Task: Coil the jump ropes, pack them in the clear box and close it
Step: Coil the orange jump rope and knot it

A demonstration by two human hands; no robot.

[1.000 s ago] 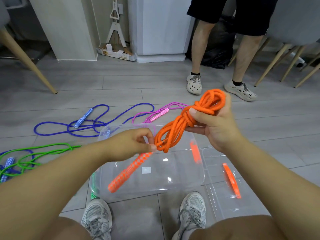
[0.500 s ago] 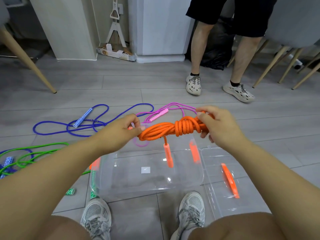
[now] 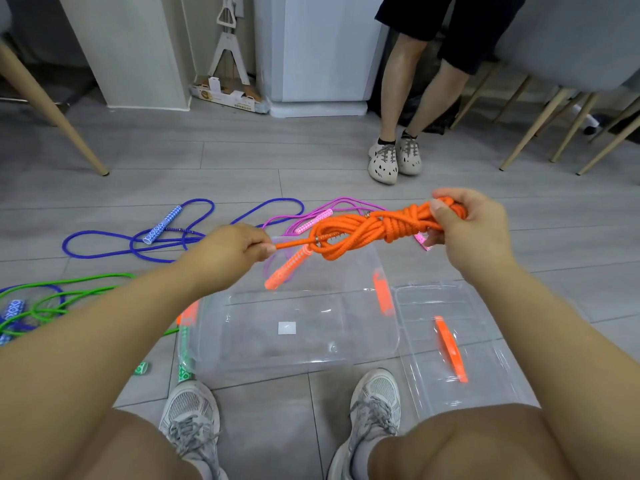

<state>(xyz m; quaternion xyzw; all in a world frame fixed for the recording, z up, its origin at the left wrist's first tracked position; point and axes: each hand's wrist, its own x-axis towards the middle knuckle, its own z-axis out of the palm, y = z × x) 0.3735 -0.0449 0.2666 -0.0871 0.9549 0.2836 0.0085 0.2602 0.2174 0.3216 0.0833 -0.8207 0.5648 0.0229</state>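
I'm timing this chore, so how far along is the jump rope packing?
Done: the orange rope is coiled into a bundle. In hand: the right hand grips it while the left hand grips its end. Left: the clear box looks empty, its lid lies beside it, and the blue rope, pink rope and green rope lie loose.

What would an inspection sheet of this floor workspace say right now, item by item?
Surface: grey plank floor.
Job's things: orange rope bundled, held above the open clear box; lid beside it; blue rope, pink rope and green rope loose on the floor.
Clutter: cardboard pack by the wall.
Grippers: left hand pinches an orange rope end; right hand grips the bundle.
Cables: nothing seen.
Surroundings: standing person, chair legs, white cabinet.
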